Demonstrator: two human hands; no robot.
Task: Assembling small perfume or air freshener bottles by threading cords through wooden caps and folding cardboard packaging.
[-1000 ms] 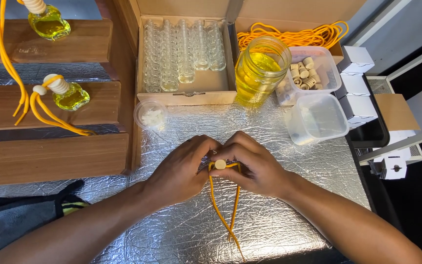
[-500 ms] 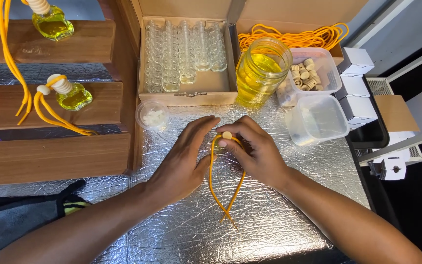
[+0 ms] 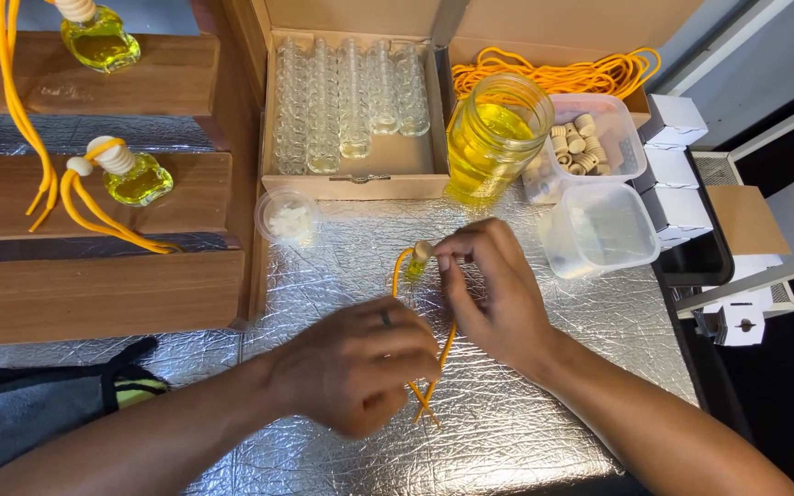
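A foil-covered counter [image 3: 526, 404] carries everything. At its far edge stands an open cardboard box of small empty glass bottles [image 3: 351, 101], and just right of it a large glass jar of yellow liquid [image 3: 496, 138]. Right of the jar sits a clear plastic tub of small wooden caps [image 3: 590, 138], with an empty clear plastic tub [image 3: 604, 230] in front of it. A heap of orange cord [image 3: 553, 75] lies behind the jar. A small round dish of white stoppers [image 3: 287, 219] sits before the box. Stepped wooden shelves [image 3: 94, 294] stand at left, a dark folded cloth [image 3: 39, 404] before them.
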